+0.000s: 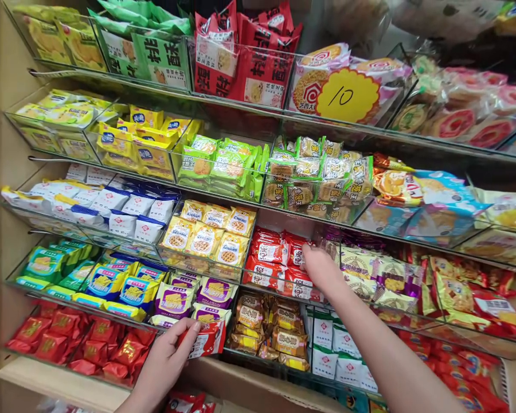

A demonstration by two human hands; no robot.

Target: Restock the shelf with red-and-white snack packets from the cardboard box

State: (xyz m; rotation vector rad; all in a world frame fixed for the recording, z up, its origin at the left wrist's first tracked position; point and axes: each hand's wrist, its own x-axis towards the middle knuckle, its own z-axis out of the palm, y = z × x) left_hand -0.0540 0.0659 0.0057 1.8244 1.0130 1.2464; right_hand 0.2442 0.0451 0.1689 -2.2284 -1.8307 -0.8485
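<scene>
My left hand (169,350) is closed on a red and white snack packet (208,339), pinched between thumb and fingers in front of the lower shelf. Higher up and to the right, my right hand (319,265) reaches into a clear bin of similar red packets (267,252). Its fingers are pressed together at the right edge of a red packet (296,252) in the back row; the fingertips are partly hidden. The bin's clear front wall (279,287) crosses before the packets. Yellow cookie packets (204,238) fill the bin just left of it.
Cream and purple packets (370,275) lie right of my right hand. Below are brown packets (266,327) and white-green packets (335,350). Red-wrapped sweets (54,338) sit lower left. A yellow price sign (348,96) is on the top row. A cardboard edge (249,384) runs beneath.
</scene>
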